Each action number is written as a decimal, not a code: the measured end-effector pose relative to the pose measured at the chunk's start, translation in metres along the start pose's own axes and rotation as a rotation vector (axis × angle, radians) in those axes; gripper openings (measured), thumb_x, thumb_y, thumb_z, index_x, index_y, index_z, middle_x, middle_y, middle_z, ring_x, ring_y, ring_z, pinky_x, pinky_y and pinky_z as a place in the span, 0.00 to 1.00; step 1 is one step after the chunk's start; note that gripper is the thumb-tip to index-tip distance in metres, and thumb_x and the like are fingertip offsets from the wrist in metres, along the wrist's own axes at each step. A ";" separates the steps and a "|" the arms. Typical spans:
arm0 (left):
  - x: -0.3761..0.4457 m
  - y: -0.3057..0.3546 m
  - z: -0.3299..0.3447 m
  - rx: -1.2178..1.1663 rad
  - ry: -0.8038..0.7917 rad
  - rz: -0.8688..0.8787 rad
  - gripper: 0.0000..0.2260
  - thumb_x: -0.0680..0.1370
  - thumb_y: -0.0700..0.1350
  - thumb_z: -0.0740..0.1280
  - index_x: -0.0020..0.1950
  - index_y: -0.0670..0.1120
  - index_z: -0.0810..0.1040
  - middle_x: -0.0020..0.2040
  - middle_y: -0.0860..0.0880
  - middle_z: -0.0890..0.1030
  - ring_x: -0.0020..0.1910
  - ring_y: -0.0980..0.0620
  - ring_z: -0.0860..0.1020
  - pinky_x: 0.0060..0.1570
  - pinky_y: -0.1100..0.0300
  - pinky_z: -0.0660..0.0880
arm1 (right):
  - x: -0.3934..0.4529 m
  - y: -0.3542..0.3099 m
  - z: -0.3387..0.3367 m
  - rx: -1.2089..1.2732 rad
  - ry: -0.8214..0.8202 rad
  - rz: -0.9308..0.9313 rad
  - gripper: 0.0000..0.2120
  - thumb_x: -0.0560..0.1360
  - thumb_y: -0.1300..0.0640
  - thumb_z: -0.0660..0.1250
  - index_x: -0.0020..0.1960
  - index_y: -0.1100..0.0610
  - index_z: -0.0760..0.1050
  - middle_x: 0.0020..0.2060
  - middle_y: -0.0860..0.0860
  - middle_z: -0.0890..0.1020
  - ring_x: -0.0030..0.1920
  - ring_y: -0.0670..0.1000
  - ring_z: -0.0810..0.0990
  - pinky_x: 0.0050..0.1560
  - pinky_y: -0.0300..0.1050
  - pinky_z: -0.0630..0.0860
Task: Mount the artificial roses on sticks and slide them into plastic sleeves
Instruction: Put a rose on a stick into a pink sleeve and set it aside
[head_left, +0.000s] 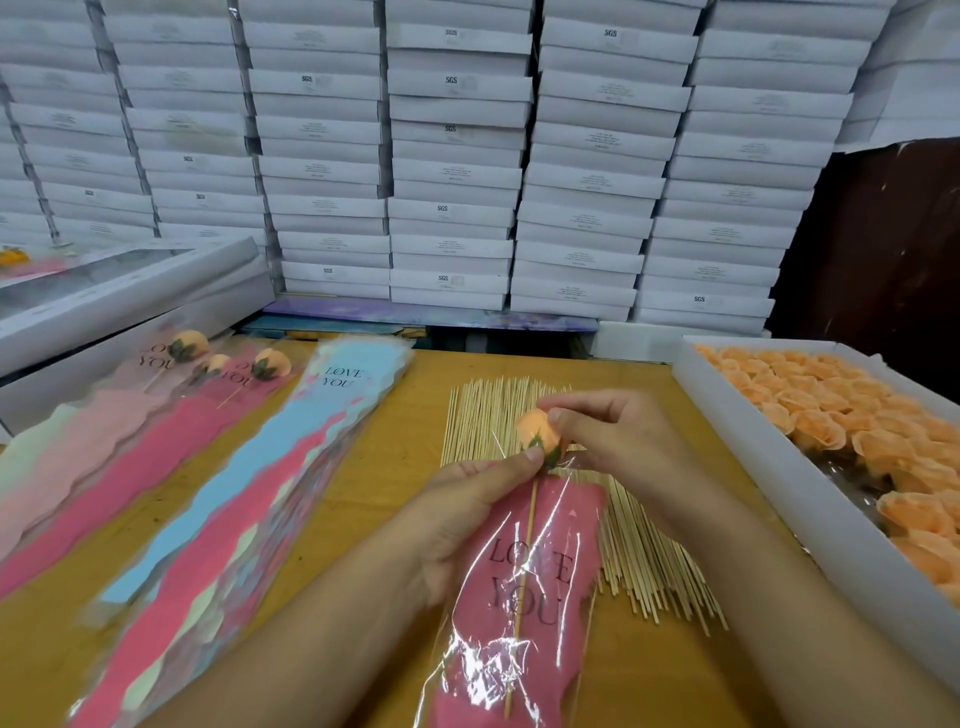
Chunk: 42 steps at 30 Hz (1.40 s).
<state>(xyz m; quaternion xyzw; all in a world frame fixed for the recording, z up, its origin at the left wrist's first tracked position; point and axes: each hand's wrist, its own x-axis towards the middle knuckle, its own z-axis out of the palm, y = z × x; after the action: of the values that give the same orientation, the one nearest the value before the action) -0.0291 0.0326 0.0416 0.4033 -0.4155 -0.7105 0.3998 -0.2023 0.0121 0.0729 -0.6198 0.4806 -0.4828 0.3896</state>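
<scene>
An orange rose (535, 428) with green sepals sits on a thin wooden stick (523, 571) that runs down inside a pink "LOVE YOU" plastic sleeve (550, 561). My left hand (467, 514) grips the sleeve's top, thumb at the base of the rose. My right hand (608, 431) pinches the rose head from the right. Beneath them lies a pile of loose sticks (639, 561). A white tray (737, 441) on the right holds several orange roses (841, 415).
A stack of unfilled pink and blue sleeves (291, 467) lies left of centre. Finished sleeved roses (228, 364) rest further left beside white boxes (104, 301). Stacked white boxes (447, 156) wall the back of the yellow table (395, 431).
</scene>
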 end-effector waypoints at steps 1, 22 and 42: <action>0.000 0.000 -0.001 -0.001 0.003 0.004 0.07 0.67 0.50 0.76 0.33 0.47 0.86 0.38 0.45 0.86 0.32 0.54 0.84 0.29 0.66 0.78 | -0.001 0.000 0.001 0.002 -0.003 0.005 0.08 0.78 0.58 0.68 0.49 0.48 0.85 0.47 0.44 0.87 0.48 0.43 0.85 0.43 0.37 0.80; -0.002 0.005 0.000 -0.037 -0.021 0.028 0.11 0.67 0.52 0.78 0.47 0.50 0.88 0.48 0.40 0.85 0.40 0.44 0.83 0.50 0.49 0.80 | -0.016 -0.006 0.008 -0.083 -0.071 -0.004 0.15 0.82 0.46 0.57 0.59 0.47 0.81 0.52 0.46 0.84 0.63 0.45 0.77 0.71 0.55 0.68; 0.000 0.004 0.000 -0.062 -0.082 0.057 0.13 0.75 0.46 0.73 0.59 0.45 0.85 0.47 0.41 0.85 0.40 0.47 0.82 0.49 0.51 0.80 | -0.012 0.001 0.000 0.020 -0.124 0.019 0.15 0.80 0.44 0.57 0.58 0.47 0.79 0.45 0.55 0.85 0.57 0.48 0.82 0.67 0.54 0.73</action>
<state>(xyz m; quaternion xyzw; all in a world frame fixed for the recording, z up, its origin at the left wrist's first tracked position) -0.0285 0.0314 0.0457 0.3492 -0.4209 -0.7273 0.4147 -0.2033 0.0240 0.0692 -0.6399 0.4567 -0.4445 0.4293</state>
